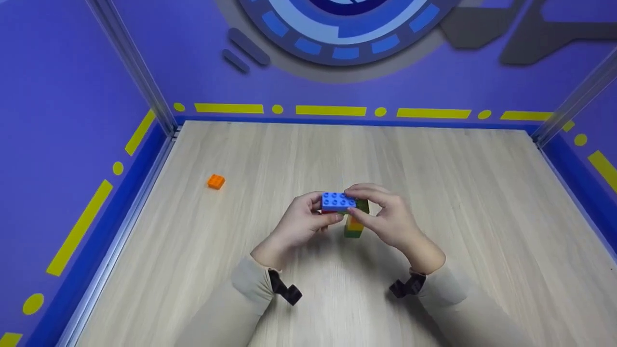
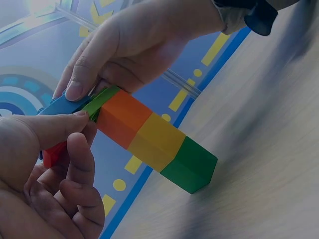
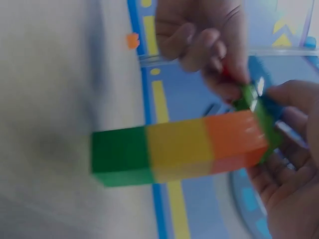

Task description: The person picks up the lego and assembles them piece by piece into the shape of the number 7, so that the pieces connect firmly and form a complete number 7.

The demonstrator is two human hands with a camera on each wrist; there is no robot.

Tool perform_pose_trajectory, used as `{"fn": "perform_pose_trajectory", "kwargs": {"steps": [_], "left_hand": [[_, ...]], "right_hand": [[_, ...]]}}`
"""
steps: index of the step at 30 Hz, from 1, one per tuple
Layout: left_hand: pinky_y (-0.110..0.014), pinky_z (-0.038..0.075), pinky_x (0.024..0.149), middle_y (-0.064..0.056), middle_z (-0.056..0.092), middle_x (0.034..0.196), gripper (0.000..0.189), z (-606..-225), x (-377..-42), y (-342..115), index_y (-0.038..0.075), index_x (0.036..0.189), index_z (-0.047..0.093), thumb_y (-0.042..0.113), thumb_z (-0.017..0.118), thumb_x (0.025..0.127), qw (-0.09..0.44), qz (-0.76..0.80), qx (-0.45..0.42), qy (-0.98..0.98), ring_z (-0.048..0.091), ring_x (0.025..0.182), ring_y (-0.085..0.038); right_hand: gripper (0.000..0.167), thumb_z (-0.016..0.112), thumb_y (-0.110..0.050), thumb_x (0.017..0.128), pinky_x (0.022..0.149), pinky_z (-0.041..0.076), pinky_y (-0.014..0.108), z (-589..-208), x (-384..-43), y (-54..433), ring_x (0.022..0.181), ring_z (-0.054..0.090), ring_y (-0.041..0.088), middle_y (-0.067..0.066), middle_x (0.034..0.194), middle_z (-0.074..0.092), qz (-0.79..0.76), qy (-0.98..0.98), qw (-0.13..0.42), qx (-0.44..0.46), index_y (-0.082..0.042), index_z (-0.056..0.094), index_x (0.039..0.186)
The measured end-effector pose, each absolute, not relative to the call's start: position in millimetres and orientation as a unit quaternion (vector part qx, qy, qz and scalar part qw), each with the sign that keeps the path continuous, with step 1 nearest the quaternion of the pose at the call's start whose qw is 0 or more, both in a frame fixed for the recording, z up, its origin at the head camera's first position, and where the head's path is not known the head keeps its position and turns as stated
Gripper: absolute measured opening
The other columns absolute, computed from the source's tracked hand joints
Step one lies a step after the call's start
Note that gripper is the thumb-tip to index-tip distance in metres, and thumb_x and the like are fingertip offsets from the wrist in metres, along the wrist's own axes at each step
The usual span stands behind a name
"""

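Note:
Both hands hold one built piece of toy building bricks above the table. A blue eight-stud brick (image 1: 338,201) tops it, over a light green brick (image 2: 103,101). Below one end hangs a column of orange (image 2: 124,117), yellow (image 2: 156,141) and dark green (image 2: 190,165) bricks. A red brick (image 2: 55,154) shows under the other end, partly covered by fingers. My left hand (image 1: 301,219) pinches the piece at the red brick's end, thumb against the light green brick. My right hand (image 1: 394,218) grips the blue brick's other end, above the column.
A small orange brick (image 1: 216,181) lies apart on the wooden table (image 1: 270,154), toward the back left. Blue-purple panels (image 1: 183,72) with yellow marks stand along the back and both sides. Metal posts (image 1: 140,67) rise at the back corners.

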State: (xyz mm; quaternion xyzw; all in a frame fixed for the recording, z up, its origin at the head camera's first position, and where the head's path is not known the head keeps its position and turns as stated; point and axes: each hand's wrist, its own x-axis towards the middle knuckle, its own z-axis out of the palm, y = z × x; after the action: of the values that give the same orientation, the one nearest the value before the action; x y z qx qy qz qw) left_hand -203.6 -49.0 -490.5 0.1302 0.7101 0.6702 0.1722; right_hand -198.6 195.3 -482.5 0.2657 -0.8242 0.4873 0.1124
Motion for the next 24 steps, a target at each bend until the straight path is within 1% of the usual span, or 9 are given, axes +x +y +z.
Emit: {"fn": "perform_pose_trajectory", "kwargs": {"steps": [4, 8, 12, 16, 18, 21, 24], "left_hand": [[-0.027, 0.059, 0.072, -0.009, 0.085, 0.121, 0.046, -490.5, -203.5, -49.6, 0.003, 0.145, 0.070, 0.012, 0.085, 0.103, 0.171, 0.674, 0.133, 0.706, 0.068, 0.077, -0.015], [-0.025, 0.061, 0.073, -0.013, 0.085, 0.125, 0.046, -491.0, -203.8, -48.9, 0.001, 0.144, 0.070, 0.009, 0.085, 0.102, 0.172, 0.688, 0.133, 0.692, 0.070, 0.076, -0.012], [-0.026, 0.063, 0.076, -0.015, 0.085, 0.124, 0.044, -491.2, -204.3, -47.9, -0.002, 0.143, 0.070, 0.004, 0.084, 0.102, 0.171, 0.703, 0.137, 0.677, 0.073, 0.077, -0.012], [-0.027, 0.066, 0.082, -0.018, 0.085, 0.124, 0.042, -490.6, -204.3, -47.3, -0.005, 0.142, 0.070, 0.000, 0.082, 0.102, 0.173, 0.714, 0.142, 0.663, 0.077, 0.082, -0.013], [-0.024, 0.064, 0.080, -0.017, 0.085, 0.122, 0.041, -490.4, -204.2, -47.3, -0.005, 0.141, 0.071, 0.000, 0.081, 0.102, 0.175, 0.716, 0.140, 0.662, 0.078, 0.085, -0.012], [-0.021, 0.058, 0.074, -0.015, 0.086, 0.120, 0.040, -490.3, -204.3, -47.7, -0.004, 0.140, 0.072, 0.003, 0.083, 0.101, 0.174, 0.706, 0.139, 0.672, 0.075, 0.085, -0.008], [-0.021, 0.057, 0.073, -0.015, 0.086, 0.120, 0.041, -490.4, -204.6, -48.7, -0.002, 0.140, 0.073, 0.005, 0.084, 0.102, 0.170, 0.697, 0.139, 0.683, 0.074, 0.087, -0.007]], "right_hand": [[0.040, 0.085, 0.003, 0.097, 0.120, 0.051, 0.017, -496.7, -202.9, 197.3, 0.137, 0.072, 0.015, 0.013, 0.138, 0.081, 0.503, -0.798, 0.134, 0.305, -0.009, 0.083, 0.135], [0.045, 0.081, 0.011, 0.096, 0.121, 0.051, 0.018, -507.2, -206.0, 197.3, 0.138, 0.072, 0.012, 0.019, 0.139, 0.079, 0.492, -0.781, 0.170, 0.345, -0.004, 0.079, 0.138], [0.049, 0.079, 0.016, 0.095, 0.119, 0.052, 0.017, -510.7, -207.7, 195.2, 0.131, 0.073, 0.020, 0.022, 0.137, 0.076, 0.459, -0.774, 0.207, 0.385, -0.003, 0.078, 0.139], [0.053, 0.081, 0.014, 0.093, 0.119, 0.051, 0.016, -511.8, -208.8, 194.1, 0.126, 0.074, 0.029, 0.020, 0.136, 0.074, 0.419, -0.779, 0.232, 0.404, -0.005, 0.076, 0.143], [0.056, 0.083, 0.012, 0.092, 0.120, 0.050, 0.016, -511.7, -209.5, 194.4, 0.125, 0.075, 0.032, 0.019, 0.136, 0.074, 0.400, -0.784, 0.240, 0.411, -0.005, 0.074, 0.144], [0.060, 0.087, 0.008, 0.091, 0.122, 0.050, 0.016, -511.7, -210.8, 195.6, 0.124, 0.076, 0.035, 0.019, 0.138, 0.074, 0.367, -0.789, 0.251, 0.423, -0.006, 0.072, 0.147], [0.064, 0.091, 0.005, 0.090, 0.123, 0.050, 0.018, -511.5, -211.8, 196.6, 0.125, 0.076, 0.035, 0.018, 0.140, 0.074, 0.340, -0.792, 0.263, 0.433, -0.007, 0.072, 0.149]]}}
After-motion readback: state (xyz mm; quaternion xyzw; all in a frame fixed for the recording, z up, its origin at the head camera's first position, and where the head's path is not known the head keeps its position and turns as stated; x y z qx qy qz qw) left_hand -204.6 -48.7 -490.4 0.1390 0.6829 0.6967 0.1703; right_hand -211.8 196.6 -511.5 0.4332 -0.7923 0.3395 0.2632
